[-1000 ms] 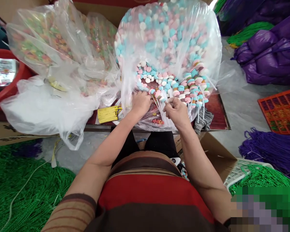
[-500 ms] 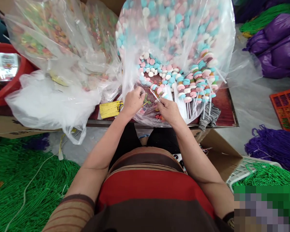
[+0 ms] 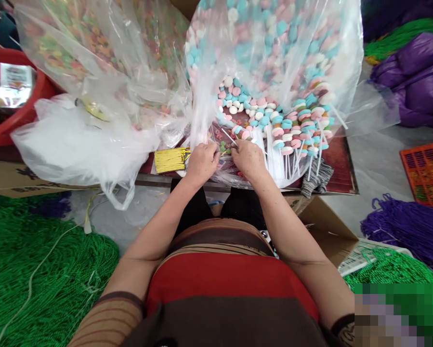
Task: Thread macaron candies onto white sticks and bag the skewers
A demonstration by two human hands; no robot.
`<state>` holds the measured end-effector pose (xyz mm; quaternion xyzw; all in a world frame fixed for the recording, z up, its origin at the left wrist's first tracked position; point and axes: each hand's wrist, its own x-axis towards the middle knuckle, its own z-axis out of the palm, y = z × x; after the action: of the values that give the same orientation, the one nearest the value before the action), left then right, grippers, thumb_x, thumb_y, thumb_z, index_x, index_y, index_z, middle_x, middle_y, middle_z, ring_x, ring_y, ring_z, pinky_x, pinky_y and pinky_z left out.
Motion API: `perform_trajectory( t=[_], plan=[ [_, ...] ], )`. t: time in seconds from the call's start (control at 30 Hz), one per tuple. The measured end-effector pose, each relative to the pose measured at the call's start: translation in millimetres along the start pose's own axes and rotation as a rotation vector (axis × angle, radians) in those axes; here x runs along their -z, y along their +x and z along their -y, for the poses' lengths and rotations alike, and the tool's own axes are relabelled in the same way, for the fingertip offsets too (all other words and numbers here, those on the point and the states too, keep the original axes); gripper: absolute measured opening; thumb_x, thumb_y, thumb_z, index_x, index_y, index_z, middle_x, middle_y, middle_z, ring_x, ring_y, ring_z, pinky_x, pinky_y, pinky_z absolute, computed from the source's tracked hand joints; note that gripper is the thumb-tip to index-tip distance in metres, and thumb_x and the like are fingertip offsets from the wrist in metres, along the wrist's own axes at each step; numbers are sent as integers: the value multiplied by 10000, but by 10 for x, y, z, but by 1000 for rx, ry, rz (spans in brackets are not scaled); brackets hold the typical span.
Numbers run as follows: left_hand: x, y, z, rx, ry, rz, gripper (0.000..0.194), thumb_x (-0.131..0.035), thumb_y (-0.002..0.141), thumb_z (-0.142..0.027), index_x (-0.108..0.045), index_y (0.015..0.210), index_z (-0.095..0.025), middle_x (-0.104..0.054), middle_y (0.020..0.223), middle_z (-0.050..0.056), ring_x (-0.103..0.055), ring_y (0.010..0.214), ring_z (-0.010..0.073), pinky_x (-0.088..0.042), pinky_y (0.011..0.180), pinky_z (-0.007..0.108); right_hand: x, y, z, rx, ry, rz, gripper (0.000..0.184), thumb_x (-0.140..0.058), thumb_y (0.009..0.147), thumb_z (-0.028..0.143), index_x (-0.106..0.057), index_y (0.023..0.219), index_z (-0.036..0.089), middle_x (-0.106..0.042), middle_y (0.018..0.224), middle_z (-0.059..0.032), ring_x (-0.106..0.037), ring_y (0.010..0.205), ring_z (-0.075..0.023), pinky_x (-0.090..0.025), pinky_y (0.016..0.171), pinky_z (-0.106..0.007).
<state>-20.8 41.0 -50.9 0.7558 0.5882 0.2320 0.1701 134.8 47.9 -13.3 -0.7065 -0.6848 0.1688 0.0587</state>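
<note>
My left hand (image 3: 203,163) is closed in a pinch; its fingertips hide what they hold. A thin yellow strip and green gummies (image 3: 223,146) show between my hands. My right hand (image 3: 248,158) has its fingers closed on a thin white stick (image 3: 228,136) that points up and left. Close behind it lies a candy skewer (image 3: 242,131) of pink, white and blue pieces. White sticks (image 3: 274,164) are bundled to its right, beside several finished candy skewers (image 3: 303,125). Left of my left hand is a bundle of yellow twist ties (image 3: 170,160).
A clear bag of round marshmallow candies (image 3: 252,43) stands behind my hands, with a bag of gummies (image 3: 93,53) to its left. A red bucket (image 3: 39,103) is at far left. A striped glove (image 3: 317,178) lies by the table's right edge, above a cardboard box (image 3: 324,226).
My hands have come closer together, with the fingers turned down toward the table. The right hand's stick shows less of its length. The whole view has shifted slightly.
</note>
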Motion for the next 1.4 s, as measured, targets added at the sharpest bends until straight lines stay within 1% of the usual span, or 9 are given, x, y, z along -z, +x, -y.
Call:
perform_trajectory(
  t=[0.13,0.37,0.5,0.63,0.77,0.9,1.0,1.17,1.4],
  plan=[
    [-18,0,44,-19,-73,-21,103,-615,883,-142,-686,900,-215,-734,913,85,-643,971,285,-480,897,398,-41,-4,0,-21,67,-40,262,-502,942,205,-711,1093,156,-766,1066,-199,-681,991,-338,-464,818,-387],
    [63,73,24,-108,-99,-1,156,-590,937,-185,-744,918,-205,-765,1020,100,-658,1003,275,-478,941,401,55,-209,-97,76,559,-136,239,-547,909,303,-725,1031,201,-750,907,-51,-659,841,-226,-487,791,-321],
    [200,408,-144,-150,-25,-53,269,-486,987,-183,-746,1053,-191,-760,1102,103,-653,1085,261,-476,983,376,139,-438,-268,-23,948,-248,248,-518,933,345,-726,972,215,-674,758,6,-552,619,-145,-435,595,-262],
    [231,964,-369,-139,144,31,340,-421,1000,-168,-741,1113,-174,-741,1154,126,-650,1140,269,-468,1004,371,169,-631,-390,-11,1237,-401,243,-582,962,378,-730,1078,223,-623,703,36,-449,531,-97,-370,515,-235],
    [114,1414,-474,-67,271,145,359,-408,1002,-176,-736,1147,-160,-721,1219,158,-649,1194,299,-467,1004,381,237,-799,-484,28,1303,-397,257,-626,970,389,-741,1146,241,-627,687,40,-455,526,-87,-366,504,-227],
    [-45,1610,-529,72,281,201,392,-499,1005,-340,-651,1314,-150,-664,1352,184,-639,1225,346,-493,966,410,259,-915,-630,-40,1324,-421,220,-651,956,384,-757,1074,232,-613,667,41,-436,505,-78,-331,471,-222],
    [-141,1657,-584,141,322,180,436,-514,997,-311,-587,1396,-151,-615,1414,206,-627,1246,365,-499,957,429,207,-935,-716,-72,1348,-441,213,-660,946,383,-753,1063,231,-603,654,45,-432,502,-77,-326,469,-223],
    [-180,1643,-552,116,359,183,445,-421,955,-101,-611,1354,-153,-626,1376,212,-627,1246,352,-491,963,424,126,-916,-728,-83,1346,-418,241,-648,948,392,-748,1092,227,-599,657,44,-430,507,-83,-327,480,-234],
    [-71,1554,-342,85,133,81,382,-557,849,-66,-677,1199,-163,-699,1220,162,-641,1194,322,-467,1012,391,104,-943,-691,-71,1309,-348,283,-628,945,409,-731,1118,210,-592,653,44,-422,506,-92,-324,488,-243]
  ],
)
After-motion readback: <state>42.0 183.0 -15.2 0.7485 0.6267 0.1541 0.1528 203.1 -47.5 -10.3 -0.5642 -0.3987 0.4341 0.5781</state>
